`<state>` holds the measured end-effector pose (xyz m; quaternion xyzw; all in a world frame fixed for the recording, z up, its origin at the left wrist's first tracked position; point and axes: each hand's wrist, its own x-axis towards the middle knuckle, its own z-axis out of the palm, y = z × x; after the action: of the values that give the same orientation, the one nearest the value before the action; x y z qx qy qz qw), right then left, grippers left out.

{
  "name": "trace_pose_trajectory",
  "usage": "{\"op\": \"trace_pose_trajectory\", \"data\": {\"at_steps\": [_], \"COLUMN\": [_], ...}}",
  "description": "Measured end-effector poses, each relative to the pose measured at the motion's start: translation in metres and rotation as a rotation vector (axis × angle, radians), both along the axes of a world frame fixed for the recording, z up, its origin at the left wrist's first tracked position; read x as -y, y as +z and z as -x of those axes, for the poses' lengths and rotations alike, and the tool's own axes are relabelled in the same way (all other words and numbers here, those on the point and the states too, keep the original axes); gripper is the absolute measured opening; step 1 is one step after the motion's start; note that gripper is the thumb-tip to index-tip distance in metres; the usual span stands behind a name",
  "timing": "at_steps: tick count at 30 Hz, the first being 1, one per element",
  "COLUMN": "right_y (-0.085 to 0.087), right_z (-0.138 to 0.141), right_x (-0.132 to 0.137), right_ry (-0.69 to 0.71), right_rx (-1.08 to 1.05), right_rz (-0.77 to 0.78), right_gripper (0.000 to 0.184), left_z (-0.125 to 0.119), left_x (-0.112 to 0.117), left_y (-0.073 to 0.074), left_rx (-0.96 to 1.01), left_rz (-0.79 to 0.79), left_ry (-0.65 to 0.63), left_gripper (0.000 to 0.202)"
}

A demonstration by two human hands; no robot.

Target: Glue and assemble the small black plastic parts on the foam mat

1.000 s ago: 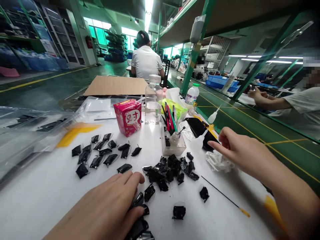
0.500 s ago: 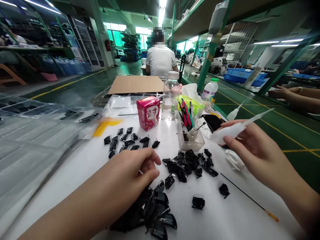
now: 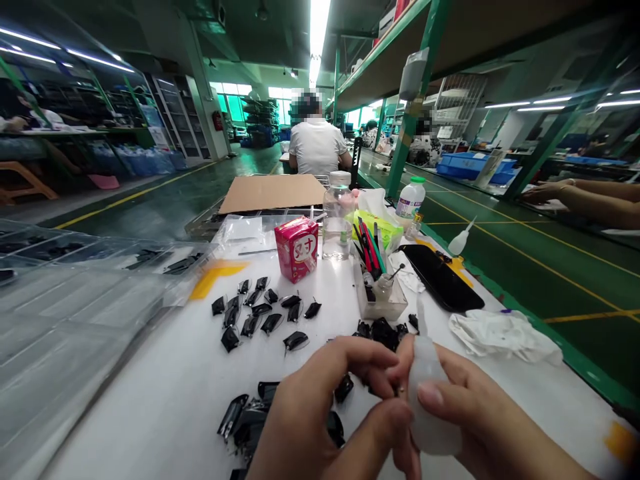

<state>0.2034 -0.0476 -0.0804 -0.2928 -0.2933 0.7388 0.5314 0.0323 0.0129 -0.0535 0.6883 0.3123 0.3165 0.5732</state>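
My right hand (image 3: 465, 400) is wrapped round a white translucent squeeze bottle (image 3: 434, 423), held upright with its thin nozzle pointing up. My left hand (image 3: 335, 407) is beside it, thumb and fingers curled together near the bottle. A tiny shiny spot shows between the fingertips of both hands, too small to name. Under and beside my left hand lies a pile of glossy black plastic parts (image 3: 250, 420), partly hidden. Behind the hands is a second heap of black parts (image 3: 383, 331). More black pieces with clear film (image 3: 271, 323) are spread singly to the left.
A red drink carton (image 3: 295, 250), a clear bottle (image 3: 336, 227) and a small box of pens and knives (image 3: 383, 307) stand behind. On the right lie a black phone-like slab (image 3: 443, 277) and crumpled white cloth (image 3: 505, 333). Clear compartment trays (image 3: 75, 313) line the left side.
My right hand has brought the squeeze bottle in from the right and turned it upright. My left hand has moved right to meet it. The view has tilted up a little.
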Motion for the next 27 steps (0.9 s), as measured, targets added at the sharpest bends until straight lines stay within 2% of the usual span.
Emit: {"op": "trace_pose_trajectory", "data": {"at_steps": [5, 7, 10, 12, 15, 18, 21, 27], "right_y": [-0.006, -0.001, 0.013, 0.021, 0.026, 0.023, 0.018, 0.012], "right_z": [-0.001, -0.001, -0.002, -0.004, -0.005, -0.007, -0.008, -0.009], "right_x": [-0.003, -0.003, -0.003, -0.004, -0.004, -0.005, -0.007, -0.008], "right_ry": [0.032, 0.007, -0.051, -0.097, -0.143, -0.15, -0.132, -0.086], "right_rx": [0.045, 0.09, 0.132, 0.159, 0.212, 0.227, 0.229, 0.246], "right_rz": [-0.045, -0.004, 0.082, 0.126, 0.159, 0.175, 0.175, 0.169], "right_gripper": [0.024, 0.026, 0.028, 0.027, 0.026, 0.021, 0.022, 0.023], "left_z": [-0.004, -0.003, 0.0, 0.003, 0.005, 0.005, 0.003, 0.004], "left_x": [-0.006, -0.009, -0.018, -0.024, -0.028, -0.025, -0.024, -0.027], "left_y": [0.002, 0.003, 0.005, 0.005, 0.003, 0.003, 0.004, -0.005], "left_rx": [0.125, 0.101, -0.036, -0.226, -0.58, -0.848, -0.916, -0.815], "left_rz": [0.317, 0.311, 0.134, -0.079, -0.392, -0.564, -0.653, -0.72], "left_ry": [-0.099, -0.067, 0.022, 0.0, -0.169, -0.319, -0.36, -0.371], "left_gripper": [0.014, 0.014, 0.011, 0.012, 0.025, 0.03, 0.026, 0.031]}}
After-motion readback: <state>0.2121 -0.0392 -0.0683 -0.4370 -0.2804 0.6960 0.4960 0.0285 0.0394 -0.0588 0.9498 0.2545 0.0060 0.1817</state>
